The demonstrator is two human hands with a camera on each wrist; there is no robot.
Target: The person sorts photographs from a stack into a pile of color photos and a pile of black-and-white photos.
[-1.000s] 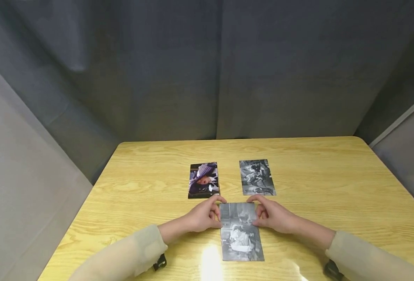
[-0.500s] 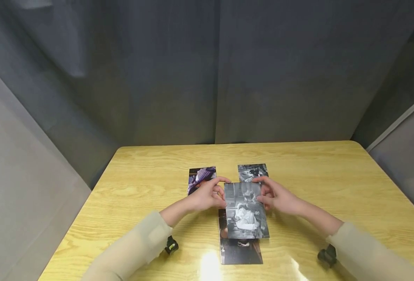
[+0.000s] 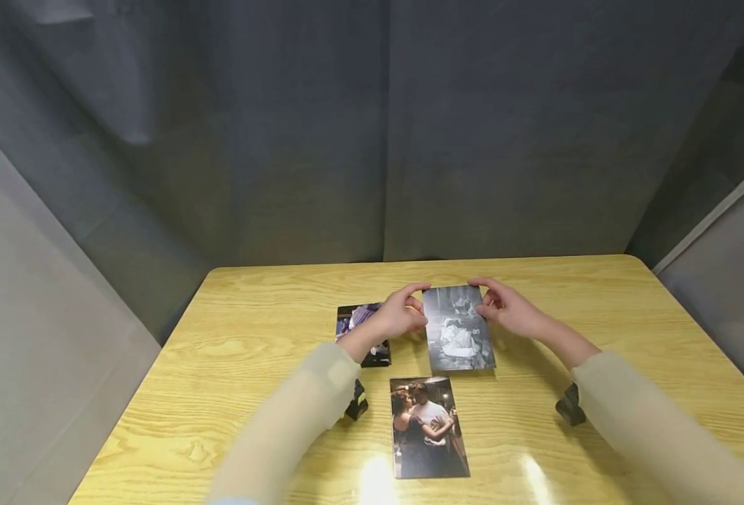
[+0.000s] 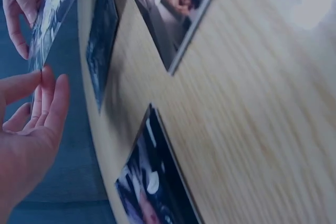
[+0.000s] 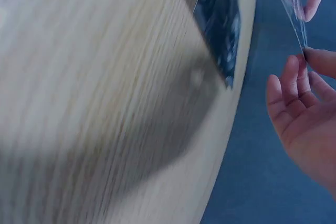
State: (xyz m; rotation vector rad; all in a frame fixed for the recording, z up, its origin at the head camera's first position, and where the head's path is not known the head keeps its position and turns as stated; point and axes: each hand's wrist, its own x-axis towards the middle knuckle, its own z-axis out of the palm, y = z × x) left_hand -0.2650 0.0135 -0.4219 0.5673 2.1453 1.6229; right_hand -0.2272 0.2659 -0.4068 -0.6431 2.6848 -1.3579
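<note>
A black-and-white photo is held above the table between both hands. My left hand pinches its left edge and my right hand pinches its right edge. The left wrist view shows the left thumb and fingers on the edge of that photo, raised off the wood. Beneath it lies another black-and-white photo, hidden from the head view by the held one. Nearer the front, a colour photo of a couple lies flat. Partly behind the left hand is a pile with a purple-hat photo on top.
The wooden table has rounded far corners. Dark grey curtains stand behind its far edge, with lighter panels at the sides. Bright glare falls on the front of the tabletop.
Both hands have lifted the black-and-white photo from the front stack and carried it away from the body and slightly right. The colour couple photo beneath is now uncovered.
</note>
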